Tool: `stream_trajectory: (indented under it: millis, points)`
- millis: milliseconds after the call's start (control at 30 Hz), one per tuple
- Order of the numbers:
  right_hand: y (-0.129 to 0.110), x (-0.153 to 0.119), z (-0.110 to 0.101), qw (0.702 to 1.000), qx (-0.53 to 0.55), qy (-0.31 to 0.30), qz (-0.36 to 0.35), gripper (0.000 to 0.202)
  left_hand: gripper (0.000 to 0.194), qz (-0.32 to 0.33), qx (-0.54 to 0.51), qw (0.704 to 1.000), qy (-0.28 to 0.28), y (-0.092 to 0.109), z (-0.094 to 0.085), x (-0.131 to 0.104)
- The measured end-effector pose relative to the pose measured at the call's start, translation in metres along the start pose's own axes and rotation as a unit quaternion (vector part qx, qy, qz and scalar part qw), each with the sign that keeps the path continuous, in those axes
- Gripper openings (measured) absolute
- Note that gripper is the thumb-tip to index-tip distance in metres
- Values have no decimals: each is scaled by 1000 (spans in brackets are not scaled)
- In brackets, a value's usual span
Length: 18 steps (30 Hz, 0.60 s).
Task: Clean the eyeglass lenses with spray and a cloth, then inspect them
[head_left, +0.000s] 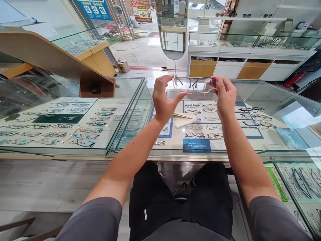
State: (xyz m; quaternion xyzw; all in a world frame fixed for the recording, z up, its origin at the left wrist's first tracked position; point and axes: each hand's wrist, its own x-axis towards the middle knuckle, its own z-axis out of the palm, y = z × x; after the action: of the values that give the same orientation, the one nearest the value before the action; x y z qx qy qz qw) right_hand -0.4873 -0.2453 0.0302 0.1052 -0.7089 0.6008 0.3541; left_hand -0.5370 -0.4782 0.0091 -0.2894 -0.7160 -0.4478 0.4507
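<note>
A pair of eyeglasses (204,85) with thin rims and clear lenses is held up in front of me, above the glass counter. My left hand (165,98) has its fingertips at the left end of the frame, its thumb stretched out below the left lens. At the other end, my right hand (225,95) pinches the frame near the right hinge. The temples point away from me, partly hidden. Below, a cream cloth (184,122) lies on the counter with a slim gold-coloured tool (182,115) on it; its kind is unclear.
The glass display counter (173,155) holds rows of eyeglasses under its top. A wooden ledge (97,87) juts in at the left. An oval mirror (174,54) stands beyond my hands. More display cases (248,50) line the back. A blue card (197,145) sits near the counter's front.
</note>
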Motion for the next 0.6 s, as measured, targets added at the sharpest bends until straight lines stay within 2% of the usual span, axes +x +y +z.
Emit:
stream_trajectory:
  millis: [233,467,600]
  points:
    - [-2,-6,1,999,9,-47,10,58,80,-22,-10,999,-32,0,0,-7]
    - [12,-4,0,997,-4,-77,-7,58,84,-38,-22,998,-34,0,2,-10]
    - [8,-5,-6,996,16,-83,1,57,84,-52,-21,997,-43,11,-4,-6]
